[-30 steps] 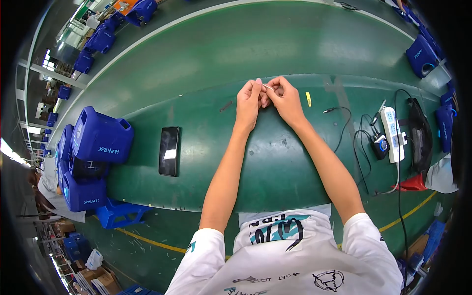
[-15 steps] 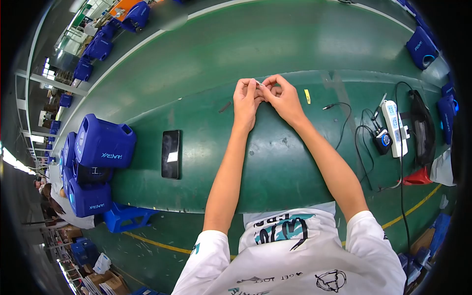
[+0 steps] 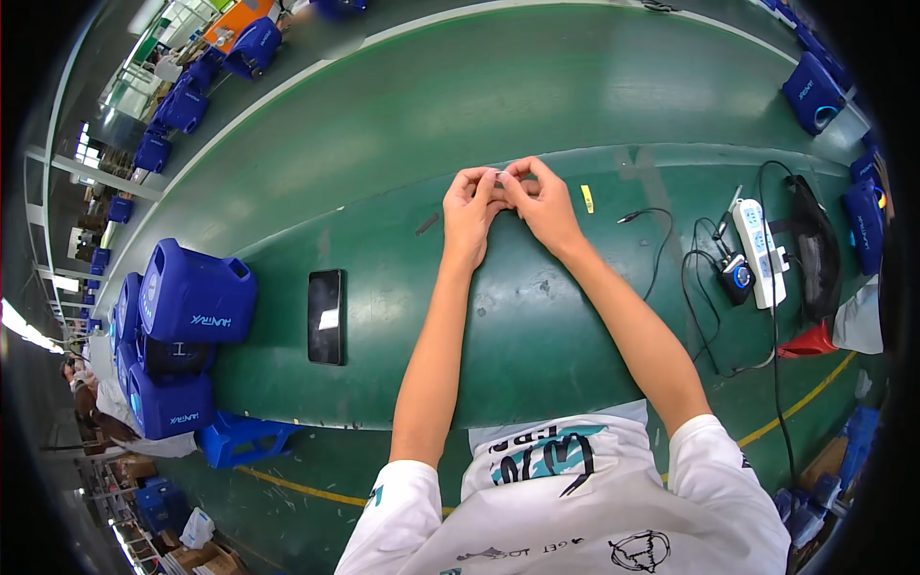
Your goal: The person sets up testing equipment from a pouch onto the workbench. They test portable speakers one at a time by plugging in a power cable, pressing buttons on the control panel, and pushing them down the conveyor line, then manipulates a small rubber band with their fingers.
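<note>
My left hand (image 3: 467, 216) and my right hand (image 3: 548, 211) meet above the far part of the green table (image 3: 546, 335). Thumbs and forefingers of both are pinched together around a tiny pale piece (image 3: 499, 173), mostly covered by the fingertips and too small to name. Just left of my left hand lies a short dark strip (image 3: 427, 224). A yellow strip (image 3: 587, 198) is on the table to the right of my right hand. Farther left, a black smartphone (image 3: 326, 335) rests flat.
Blue speaker-like boxes (image 3: 196, 297) are stacked at the table's left end, above a blue stool (image 3: 244, 439). On the right are a white power strip (image 3: 755, 240) with plugs, a loose cable (image 3: 668, 240) and a black bag (image 3: 815, 254). More blue boxes (image 3: 815, 93) stand beyond.
The view has shifted slightly, so the table items sit a little lower and more to the left. Both hands stay pinched, with their fingertips somewhat closer together.
</note>
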`<state>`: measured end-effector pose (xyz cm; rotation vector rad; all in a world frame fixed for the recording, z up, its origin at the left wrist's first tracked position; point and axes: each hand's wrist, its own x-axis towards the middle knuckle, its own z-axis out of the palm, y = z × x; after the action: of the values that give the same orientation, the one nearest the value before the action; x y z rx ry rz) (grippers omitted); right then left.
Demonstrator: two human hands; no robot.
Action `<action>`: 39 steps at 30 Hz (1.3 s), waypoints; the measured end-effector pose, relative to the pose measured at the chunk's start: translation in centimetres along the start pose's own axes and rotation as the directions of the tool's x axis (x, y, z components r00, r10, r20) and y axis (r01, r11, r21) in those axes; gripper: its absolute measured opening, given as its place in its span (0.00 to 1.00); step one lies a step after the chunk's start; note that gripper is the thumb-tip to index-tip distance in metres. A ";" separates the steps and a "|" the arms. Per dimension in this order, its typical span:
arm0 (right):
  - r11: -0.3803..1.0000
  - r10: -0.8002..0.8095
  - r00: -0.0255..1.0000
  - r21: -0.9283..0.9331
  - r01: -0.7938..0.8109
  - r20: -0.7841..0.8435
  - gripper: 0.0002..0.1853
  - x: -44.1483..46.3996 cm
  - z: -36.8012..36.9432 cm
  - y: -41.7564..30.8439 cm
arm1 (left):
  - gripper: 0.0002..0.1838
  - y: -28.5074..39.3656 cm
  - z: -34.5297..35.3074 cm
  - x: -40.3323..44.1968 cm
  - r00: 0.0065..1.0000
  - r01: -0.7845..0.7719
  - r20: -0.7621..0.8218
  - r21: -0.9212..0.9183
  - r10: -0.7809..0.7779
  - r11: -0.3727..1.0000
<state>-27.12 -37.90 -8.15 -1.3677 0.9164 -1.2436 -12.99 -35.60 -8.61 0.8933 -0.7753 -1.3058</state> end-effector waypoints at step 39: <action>0.952 -0.041 0.990 -0.305 -0.001 -0.131 0.27 0.1 0.3 -0.2 | 0.20 0.6 0.7 -0.8 0.994 0.042 0.099 0.077 -0.049 0.996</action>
<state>-26.82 -37.87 -7.97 -1.5481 1.2336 -1.2598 -13.45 -34.85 -7.72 0.9146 -0.8921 -1.3780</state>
